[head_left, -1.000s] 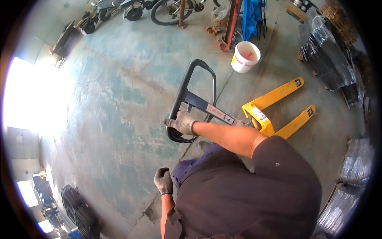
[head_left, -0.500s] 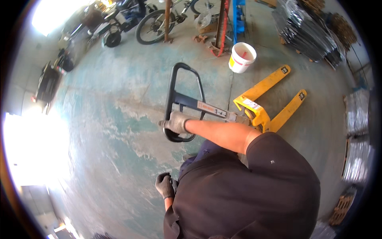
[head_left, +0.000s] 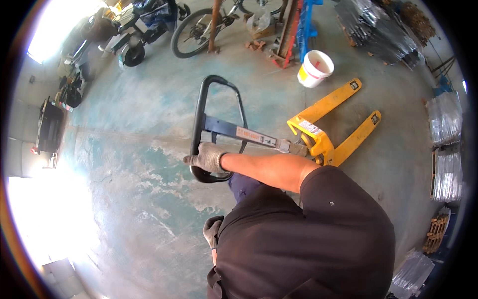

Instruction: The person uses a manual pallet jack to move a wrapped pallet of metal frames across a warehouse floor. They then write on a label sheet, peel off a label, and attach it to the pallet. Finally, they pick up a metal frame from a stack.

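Note:
My right hand (head_left: 207,158), in a grey knit glove, is closed around the near lower part of the black loop handle (head_left: 200,107) of a hand pallet truck. The truck's yellow forks (head_left: 331,102) point away to the upper right, with nothing on them. My right arm stretches leftward across the view and covers part of the drawbar (head_left: 249,134). My left hand (head_left: 212,230), gloved too, hangs low beside my dark shirt, away from the handle. Its fingers are partly hidden, so I cannot make out how they are held.
Beyond the forks stands a white bucket (head_left: 315,69). A bicycle (head_left: 192,34) and a scooter (head_left: 133,52) stand along the far side, near a rusty post (head_left: 215,25). Wrapped stacks (head_left: 444,119) and a wooden pallet (head_left: 436,231) line the right. Dark bundled material (head_left: 376,30) lies at far right.
The handle and my right hand have shifted left in the view. My left hand sits closer against my shirt. The surroundings have turned slightly, and my right hand keeps its grip.

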Tool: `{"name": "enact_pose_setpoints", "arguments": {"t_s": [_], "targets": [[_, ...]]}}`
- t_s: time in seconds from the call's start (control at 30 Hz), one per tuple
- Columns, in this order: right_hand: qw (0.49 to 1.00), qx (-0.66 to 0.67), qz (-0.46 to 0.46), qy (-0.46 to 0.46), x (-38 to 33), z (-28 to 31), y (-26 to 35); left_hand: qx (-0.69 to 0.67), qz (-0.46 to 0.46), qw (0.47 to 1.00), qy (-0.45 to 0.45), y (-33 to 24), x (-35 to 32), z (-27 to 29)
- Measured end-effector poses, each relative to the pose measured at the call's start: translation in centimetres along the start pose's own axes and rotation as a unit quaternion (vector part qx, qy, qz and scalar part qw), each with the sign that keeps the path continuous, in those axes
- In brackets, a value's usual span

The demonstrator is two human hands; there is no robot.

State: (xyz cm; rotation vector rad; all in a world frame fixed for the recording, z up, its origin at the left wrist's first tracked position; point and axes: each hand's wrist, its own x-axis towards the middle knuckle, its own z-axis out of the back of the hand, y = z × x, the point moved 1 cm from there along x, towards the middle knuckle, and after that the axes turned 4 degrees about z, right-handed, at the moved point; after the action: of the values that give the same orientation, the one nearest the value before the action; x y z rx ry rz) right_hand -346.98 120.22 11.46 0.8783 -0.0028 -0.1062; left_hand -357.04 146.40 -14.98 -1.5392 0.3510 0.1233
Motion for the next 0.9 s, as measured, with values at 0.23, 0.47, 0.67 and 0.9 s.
{"name": "enact_pose_setpoints", "arguments": {"t_s": [0.23,0.47,0.67,0.9], "targets": [[1.000,-0.004,-0.018,-0.006,12.5,-3.9,4.9,0.152,-0.094,0.980,-0.089,-8.4,8.7,11.9],[0.992,0.064,0.008,-0.109,23.7,-1.9,12.7,-0.004,-0.060,0.996,-0.059,-15.9,19.1,13.6],[0.956,0.118,0.032,-0.267,37.7,1.8,16.5,-0.002,-0.028,1.000,0.014,-21.2,30.3,22.0],[0.899,0.084,-0.028,-0.429,46.3,6.7,23.8,0.101,-0.023,0.992,-0.069,-30.0,35.1,37.3]]}}
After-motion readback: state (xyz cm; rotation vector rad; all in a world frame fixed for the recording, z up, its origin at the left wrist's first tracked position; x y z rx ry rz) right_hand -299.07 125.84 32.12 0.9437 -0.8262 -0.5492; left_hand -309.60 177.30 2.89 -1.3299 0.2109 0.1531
